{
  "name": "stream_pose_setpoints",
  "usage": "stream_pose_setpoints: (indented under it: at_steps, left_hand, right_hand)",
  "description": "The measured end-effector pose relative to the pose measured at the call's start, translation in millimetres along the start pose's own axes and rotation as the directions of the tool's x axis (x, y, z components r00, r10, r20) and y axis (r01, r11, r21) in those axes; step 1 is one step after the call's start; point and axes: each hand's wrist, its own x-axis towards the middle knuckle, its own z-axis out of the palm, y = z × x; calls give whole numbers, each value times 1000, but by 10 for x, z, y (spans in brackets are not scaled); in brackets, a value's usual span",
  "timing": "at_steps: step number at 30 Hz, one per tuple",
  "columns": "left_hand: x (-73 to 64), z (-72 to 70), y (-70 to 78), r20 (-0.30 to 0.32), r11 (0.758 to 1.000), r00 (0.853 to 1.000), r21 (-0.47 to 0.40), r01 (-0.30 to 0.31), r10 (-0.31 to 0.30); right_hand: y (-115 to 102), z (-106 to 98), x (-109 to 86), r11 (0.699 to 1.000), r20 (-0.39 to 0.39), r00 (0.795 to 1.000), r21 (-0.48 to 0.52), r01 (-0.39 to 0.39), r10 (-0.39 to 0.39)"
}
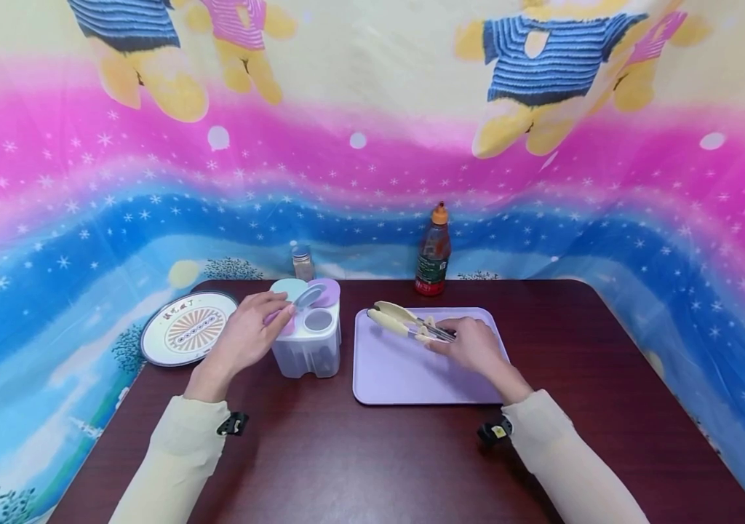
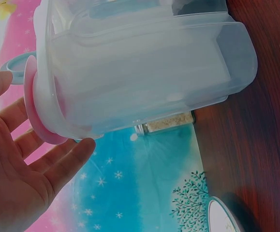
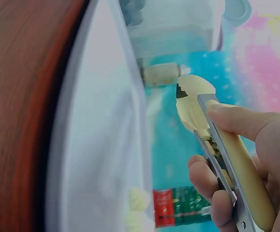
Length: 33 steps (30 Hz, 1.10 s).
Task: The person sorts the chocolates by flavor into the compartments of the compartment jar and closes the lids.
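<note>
My left hand (image 1: 248, 331) touches the lids of a translucent seasoning box (image 1: 307, 356), its fingers mostly straight along the pink lid (image 2: 32, 101). A blue-grey lid (image 1: 310, 295) stands raised at its fingertips, over the round front-right opening. The green lid (image 1: 289, 287) and purple lid (image 1: 325, 292) lie behind. My right hand (image 1: 473, 346) grips cream-tipped metal tongs (image 3: 227, 154), held above the lilac tray (image 1: 412, 382). Their tips point left towards the box.
A patterned plate (image 1: 192, 329) lies left of the box. A small glass shaker (image 1: 303, 263) stands behind it, and a red sauce bottle (image 1: 433, 255) stands behind the tray. Pale yellow shapes (image 3: 139, 199), blurred, show by the tray's edge. A printed cloth hangs around the table (image 1: 320, 451).
</note>
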Motion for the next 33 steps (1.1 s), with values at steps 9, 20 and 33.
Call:
stream_pose_setpoints:
  at_steps: [9, 20, 33]
  left_hand:
    - [-12, -5, 2, 5, 1000, 1000, 1, 4, -4]
    - [-10, -2, 8, 7, 1000, 1000, -1, 3, -3]
    - [-3, -4, 19, 6, 1000, 1000, -1, 2, -2]
  right_hand:
    - [-231, -208, -123, 997, -34, 998, 45, 59, -58]
    - [-521, -383, -253, 990, -38, 992, 80, 120, -117]
    - [-745, -333, -269, 981, -33, 983, 74, 181, -179]
